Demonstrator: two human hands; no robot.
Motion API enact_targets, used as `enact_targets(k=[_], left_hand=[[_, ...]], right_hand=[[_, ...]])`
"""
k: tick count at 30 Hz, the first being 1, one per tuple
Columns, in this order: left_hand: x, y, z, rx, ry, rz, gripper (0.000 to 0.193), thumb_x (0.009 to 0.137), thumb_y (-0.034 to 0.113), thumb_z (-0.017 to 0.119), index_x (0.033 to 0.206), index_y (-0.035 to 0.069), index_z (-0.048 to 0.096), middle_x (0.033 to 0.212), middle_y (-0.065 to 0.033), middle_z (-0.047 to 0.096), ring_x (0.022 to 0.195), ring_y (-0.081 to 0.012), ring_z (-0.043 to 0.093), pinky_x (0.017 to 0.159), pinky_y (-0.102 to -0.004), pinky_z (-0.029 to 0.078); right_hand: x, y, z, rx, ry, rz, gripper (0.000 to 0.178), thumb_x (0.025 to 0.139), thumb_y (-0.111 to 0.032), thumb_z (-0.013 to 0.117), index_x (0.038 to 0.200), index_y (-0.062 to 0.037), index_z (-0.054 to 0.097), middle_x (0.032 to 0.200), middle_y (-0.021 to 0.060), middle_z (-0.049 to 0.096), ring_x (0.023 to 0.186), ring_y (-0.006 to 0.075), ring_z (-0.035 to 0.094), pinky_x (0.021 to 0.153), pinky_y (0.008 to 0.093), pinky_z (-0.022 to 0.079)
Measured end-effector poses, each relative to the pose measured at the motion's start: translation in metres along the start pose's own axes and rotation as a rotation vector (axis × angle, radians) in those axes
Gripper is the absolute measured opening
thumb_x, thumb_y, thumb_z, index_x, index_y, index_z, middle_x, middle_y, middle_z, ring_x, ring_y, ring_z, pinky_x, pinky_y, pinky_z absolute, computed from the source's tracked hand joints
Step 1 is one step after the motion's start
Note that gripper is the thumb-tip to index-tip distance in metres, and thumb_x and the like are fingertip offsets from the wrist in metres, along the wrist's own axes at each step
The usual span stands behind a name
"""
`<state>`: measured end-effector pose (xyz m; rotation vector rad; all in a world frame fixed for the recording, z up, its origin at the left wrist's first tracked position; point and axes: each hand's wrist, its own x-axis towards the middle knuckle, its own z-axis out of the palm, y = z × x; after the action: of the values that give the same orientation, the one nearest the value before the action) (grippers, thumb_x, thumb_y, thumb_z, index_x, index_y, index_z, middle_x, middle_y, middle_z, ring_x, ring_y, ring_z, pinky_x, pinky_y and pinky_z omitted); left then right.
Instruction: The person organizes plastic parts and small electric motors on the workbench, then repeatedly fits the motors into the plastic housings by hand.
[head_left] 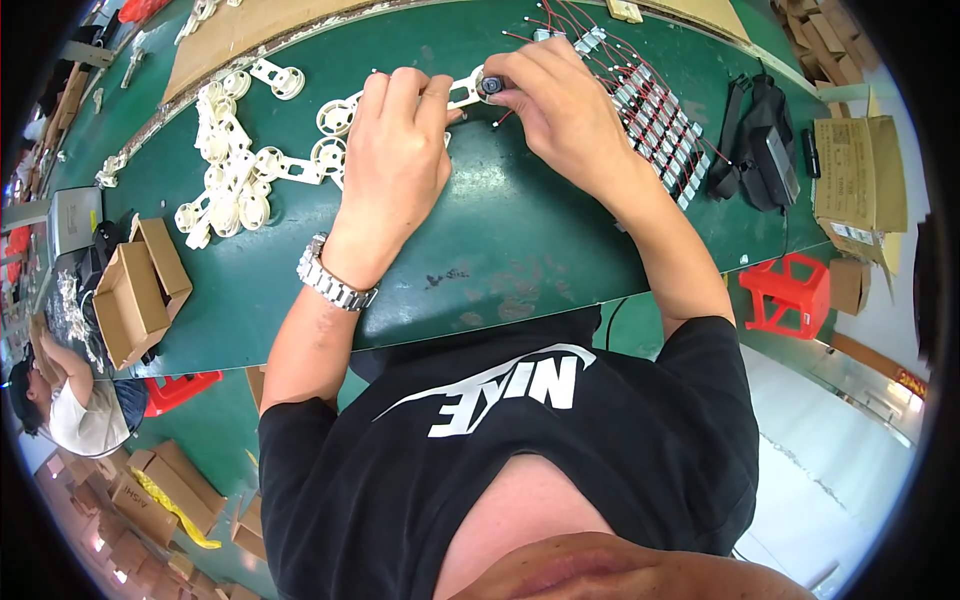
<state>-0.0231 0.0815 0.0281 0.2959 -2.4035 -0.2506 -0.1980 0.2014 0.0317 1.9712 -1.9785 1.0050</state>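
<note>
My left hand (398, 150) is closed around one end of a white plastic bracket (462, 93), which stretches toward my other hand. My right hand (562, 108) pinches a small black cylinder (491, 86), seen end-on, over the bracket's right end. Whether the cylinder touches the bracket or stands just above it, I cannot tell. Left of my left hand lies a pile of similar white plastic parts (228, 150) with round, ring-like ends. Beyond my right hand are rows of small silvery pieces with red wires (660, 130).
The green table (520, 255) bears a cardboard box (140, 290) at its left edge and a black pouch (765, 140) at the right. Another carton (858, 175) sits past the pouch. A red stool (790, 295) stands at the right; a seated person (85, 400) is at far left.
</note>
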Motion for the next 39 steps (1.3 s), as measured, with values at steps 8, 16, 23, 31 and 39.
enact_targets(k=[8,16,23,31,39], left_hand=[[-0.003,-0.002,-0.002,-0.002,0.017,-0.016,0.029,0.083,-0.002,0.074,0.112,-0.001,0.069,0.097,-0.0113,0.059,0.086,-0.0301,0.054,0.075,-0.0418,0.048],[-0.008,-0.007,0.004,0.008,0.004,0.031,0.030,0.082,-0.004,0.071,0.111,-0.001,0.068,0.097,-0.0110,0.056,0.089,-0.0299,0.054,0.077,-0.0398,0.050],[-0.010,-0.010,0.009,-0.274,0.042,-0.151,0.020,0.085,-0.004,0.068,0.104,0.002,0.071,0.096,-0.0114,0.064,0.090,-0.0323,0.058,0.079,-0.0413,0.051],[-0.007,-0.014,-0.001,-0.324,0.021,-0.423,0.011,0.092,0.004,0.069,0.101,0.003,0.074,0.091,-0.0116,0.068,0.093,-0.0328,0.060,0.083,-0.0413,0.049],[-0.010,-0.017,0.002,-0.219,0.026,-0.299,0.011,0.091,0.005,0.069,0.100,0.002,0.073,0.092,-0.0119,0.068,0.099,-0.0337,0.060,0.089,-0.0432,0.050]], right_hand=[[-0.002,0.025,0.007,0.518,-0.049,0.262,0.023,0.083,-0.003,0.082,0.104,-0.0098,0.074,0.108,0.0039,0.060,0.094,0.0152,0.058,0.069,0.0294,0.048],[-0.002,0.010,0.011,0.248,0.008,0.177,0.020,0.080,-0.004,0.083,0.097,-0.0053,0.073,0.099,0.0064,0.063,0.083,0.0226,0.064,0.071,0.0332,0.053],[-0.002,0.009,0.015,0.245,-0.024,0.267,0.037,0.082,-0.015,0.086,0.108,-0.0038,0.063,0.096,0.0079,0.064,0.080,0.0207,0.066,0.069,0.0336,0.054],[-0.001,0.007,-0.001,0.264,-0.013,0.259,0.026,0.090,-0.011,0.079,0.111,-0.0036,0.066,0.089,0.0088,0.064,0.070,0.0206,0.065,0.063,0.0321,0.053],[-0.012,0.001,0.004,0.016,-0.392,0.132,0.038,0.088,-0.021,0.078,0.124,-0.0109,0.072,0.111,0.0080,0.064,0.105,0.0289,0.056,0.094,0.0410,0.042]])
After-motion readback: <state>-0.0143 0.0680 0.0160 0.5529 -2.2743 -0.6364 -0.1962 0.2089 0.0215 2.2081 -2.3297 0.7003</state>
